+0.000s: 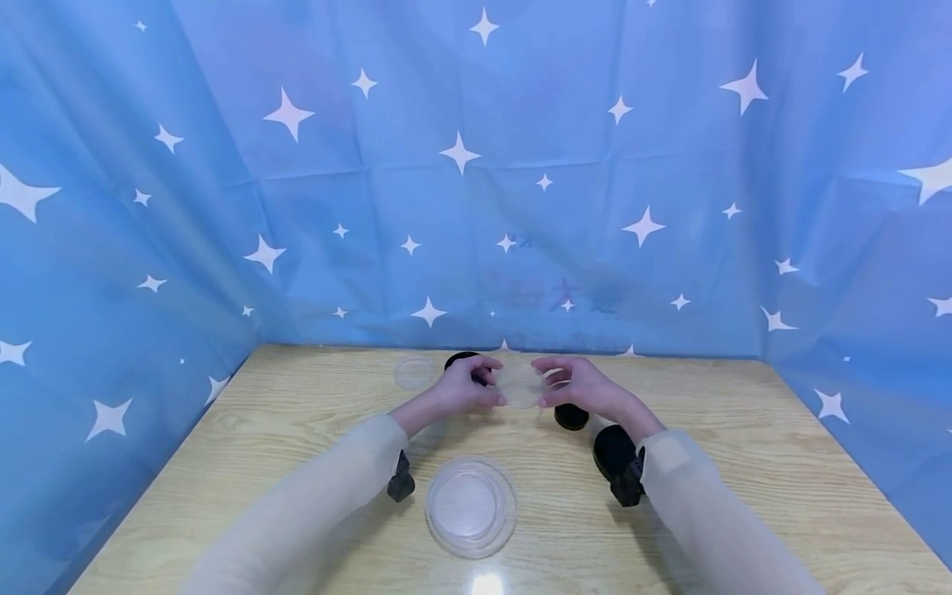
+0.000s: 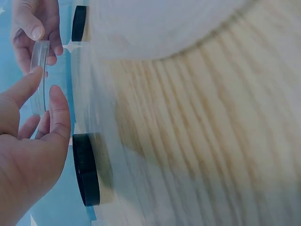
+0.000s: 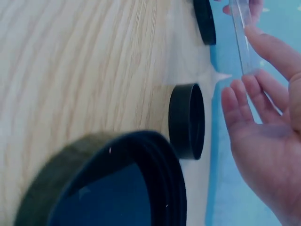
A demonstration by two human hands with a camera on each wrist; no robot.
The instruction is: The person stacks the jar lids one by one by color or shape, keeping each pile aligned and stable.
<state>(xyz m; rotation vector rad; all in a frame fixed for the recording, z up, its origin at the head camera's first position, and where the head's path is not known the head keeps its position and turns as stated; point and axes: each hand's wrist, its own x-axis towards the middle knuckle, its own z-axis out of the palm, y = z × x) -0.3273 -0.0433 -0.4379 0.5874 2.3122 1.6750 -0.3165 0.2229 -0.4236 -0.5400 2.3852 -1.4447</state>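
Both hands hold a clear round lid [image 1: 520,387] between them, raised above the table's far part. The left hand [image 1: 463,387] pinches its left edge with thumb and fingertips. Across from it, the right hand [image 1: 587,390] pinches the right edge. Edge-on, the thin clear rim shows in both wrist views. A black round lid [image 2: 85,169] lies near the left hand, partly hidden by it in the head view. Below the right hand is a smaller black lid [image 3: 187,121], and a larger black lid [image 3: 164,188] sits by the right wrist.
A larger clear round lid [image 1: 507,504] lies on the wooden table [image 1: 335,512] between the forearms. Toward the back left sits a small clear lid [image 1: 413,373]. A blue curtain with white stars [image 1: 461,231] borders the table at back and sides.
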